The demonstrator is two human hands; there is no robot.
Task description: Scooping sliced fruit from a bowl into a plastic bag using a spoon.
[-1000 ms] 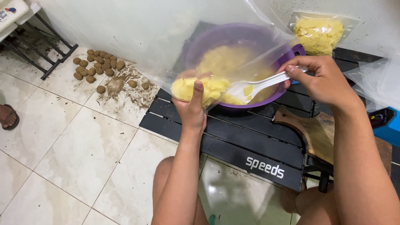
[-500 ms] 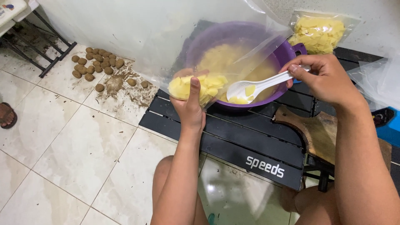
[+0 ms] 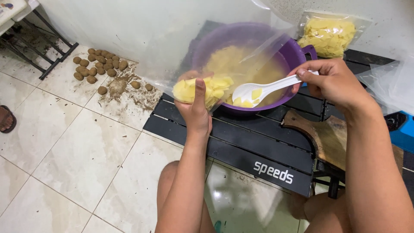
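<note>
— In the middle of the frame, what's in the left hand (image 3: 196, 113)?
— A clear bag (image 3: 202, 89) of yellow slices, fingers clenched round it, thumb upright.
— And the right hand (image 3: 332, 82)?
— Pinching one white spoon (image 3: 263, 89), level, its scoop at the bag's mouth over one purple bowl (image 3: 293, 56). One filled bag (image 3: 328, 34) lies upper right.

A home floor used for food preparation: pale, soil-stained floor tiles (image 3: 64, 142), a heap of unwashed potatoes (image 3: 97, 67), a low black slatted worktop (image 3: 241, 142) carrying a purple basin (image 3: 293, 56).
</note>
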